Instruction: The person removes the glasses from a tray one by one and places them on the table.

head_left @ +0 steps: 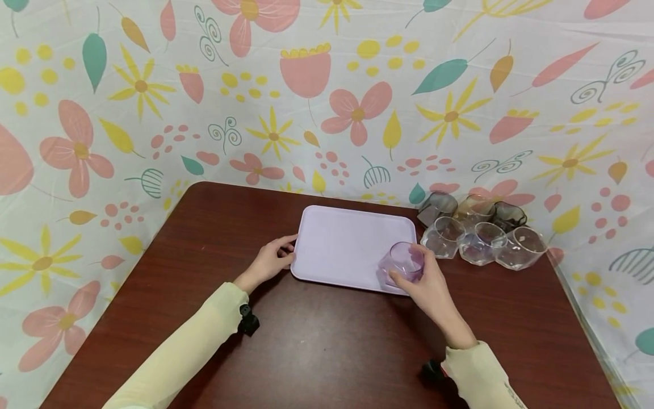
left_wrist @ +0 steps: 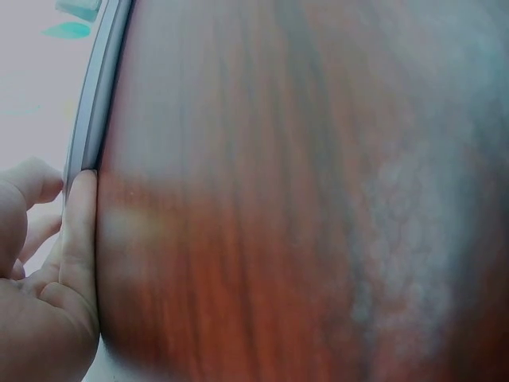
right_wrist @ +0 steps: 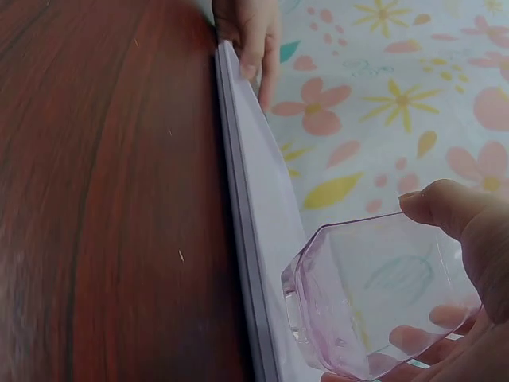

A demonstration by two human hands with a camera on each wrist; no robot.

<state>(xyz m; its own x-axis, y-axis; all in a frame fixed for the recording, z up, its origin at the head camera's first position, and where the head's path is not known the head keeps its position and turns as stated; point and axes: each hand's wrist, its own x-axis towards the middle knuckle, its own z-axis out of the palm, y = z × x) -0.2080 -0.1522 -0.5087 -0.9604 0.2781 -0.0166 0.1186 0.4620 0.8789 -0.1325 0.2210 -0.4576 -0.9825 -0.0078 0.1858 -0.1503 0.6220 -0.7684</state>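
A lilac rectangular tray [head_left: 337, 244] lies flat on the dark brown table. At its left edge is my left hand [head_left: 268, 261], holding the rim with thumb and bent fingers; the left wrist view shows the fingertips [left_wrist: 82, 191] against the tray's side. My right hand [head_left: 431, 284] grips a transparent purple glass [head_left: 406, 261] with faceted sides, thumb on the near side and fingers round the other. The glass is upright over the tray's near right corner. From the right wrist view, I cannot tell whether its base touches the tray.
Several faceted glasses stand in two rows right of the tray: a grey one [head_left: 438, 207], an amber one [head_left: 475, 207] and a dark one [head_left: 509, 216] behind, clear ones [head_left: 521, 248] in front. A flower-patterned cloth [head_left: 357, 113] hangs behind the table [head_left: 306, 352].
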